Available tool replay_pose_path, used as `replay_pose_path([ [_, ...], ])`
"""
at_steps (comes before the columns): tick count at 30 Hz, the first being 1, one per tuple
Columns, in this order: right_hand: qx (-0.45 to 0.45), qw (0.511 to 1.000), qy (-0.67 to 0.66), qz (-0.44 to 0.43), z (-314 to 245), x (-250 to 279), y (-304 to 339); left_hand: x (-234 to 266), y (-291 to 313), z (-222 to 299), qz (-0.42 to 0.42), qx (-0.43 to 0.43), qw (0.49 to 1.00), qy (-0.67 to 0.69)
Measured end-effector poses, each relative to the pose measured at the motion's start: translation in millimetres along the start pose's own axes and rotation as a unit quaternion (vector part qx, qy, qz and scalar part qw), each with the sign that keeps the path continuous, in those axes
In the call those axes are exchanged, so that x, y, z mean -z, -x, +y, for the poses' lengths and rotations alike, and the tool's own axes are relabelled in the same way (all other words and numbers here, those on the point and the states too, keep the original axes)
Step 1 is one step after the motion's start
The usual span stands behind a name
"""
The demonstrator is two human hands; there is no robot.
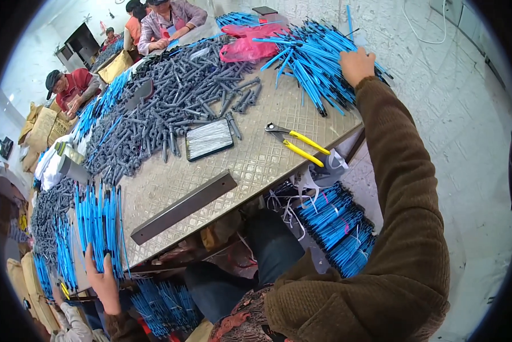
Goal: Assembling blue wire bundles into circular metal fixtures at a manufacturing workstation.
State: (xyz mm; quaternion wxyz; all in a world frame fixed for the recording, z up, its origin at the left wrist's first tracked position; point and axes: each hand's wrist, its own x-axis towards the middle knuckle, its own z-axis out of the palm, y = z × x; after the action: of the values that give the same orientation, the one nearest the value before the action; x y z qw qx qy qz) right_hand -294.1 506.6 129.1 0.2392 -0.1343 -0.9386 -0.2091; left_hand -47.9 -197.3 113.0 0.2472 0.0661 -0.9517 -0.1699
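Partly curled hands (104,285) (357,65) at blue rods (313,62).

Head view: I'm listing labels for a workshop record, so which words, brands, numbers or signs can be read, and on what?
No text can be read on anything in this view.
Brown sacks: any marks are too small and blurred to read.
Blue rods by the right hand: none legible.
Yellow-handled pliers: none legible.
Metal bar: none legible.
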Motion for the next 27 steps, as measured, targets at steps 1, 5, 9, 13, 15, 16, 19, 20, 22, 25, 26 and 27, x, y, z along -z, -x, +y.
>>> replay_pose_path([
  [1, 0.002, 1.000, 0.000, 0.001, 3.6, 3.7, 4.1, -2.7, 2.0, 6.6, 0.000, 0.005, 1.000, 0.028],
  [5, -0.029, 0.993, -0.105, 0.048, 25.2, 23.2, 34.3, -12.7, 3.5, 27.9, -0.022, 0.002, 0.994, 0.103],
  [9, -0.043, 0.958, -0.262, 0.111, 51.6, 25.1, 60.8, -27.5, 6.5, 52.2, -0.047, -0.028, 0.986, 0.158],
  [13, -0.095, 0.939, -0.331, -0.005, 74.8, 20.2, 67.7, -32.8, 20.9, 61.6, -0.086, -0.048, 0.976, 0.192],
  [15, -0.077, 0.949, -0.306, 0.025, 75.7, 2.9, 71.3, -31.6, 26.7, 61.4, -0.102, -0.056, 0.972, 0.203],
  [16, -0.068, 0.953, -0.292, 0.040, 78.3, -5.5, 72.5, -30.5, 31.4, 59.2, -0.114, -0.047, 0.971, 0.205],
  [19, -0.053, 0.943, -0.315, 0.095, 74.1, -23.1, 69.1, -25.7, 47.3, 46.7, -0.140, -0.035, 0.968, 0.205],
  [20, -0.041, 0.936, -0.328, 0.123, 75.0, -24.7, 69.4, -24.6, 52.1, 40.2, -0.137, -0.024, 0.965, 0.221],
  [22, -0.103, 0.929, -0.309, 0.177, 92.1, -20.8, 74.8, -22.7, 60.7, 27.9, -0.130, -0.001, 0.959, 0.253],
  [25, -0.273, 0.856, -0.333, 0.286, 138.5, -26.5, 100.5, -22.9, 70.8, 20.0, -0.123, 0.035, 0.955, 0.269],
  [26, -0.329, 0.803, -0.401, 0.293, 154.5, -34.8, 112.4, -24.1, 72.1, 19.5, -0.118, 0.057, 0.952, 0.277],
  [27, -0.332, 0.804, -0.398, 0.293, 160.2, -41.8, 123.2, -28.0, 73.1, 19.6, -0.122, 0.055, 0.951, 0.278],
])
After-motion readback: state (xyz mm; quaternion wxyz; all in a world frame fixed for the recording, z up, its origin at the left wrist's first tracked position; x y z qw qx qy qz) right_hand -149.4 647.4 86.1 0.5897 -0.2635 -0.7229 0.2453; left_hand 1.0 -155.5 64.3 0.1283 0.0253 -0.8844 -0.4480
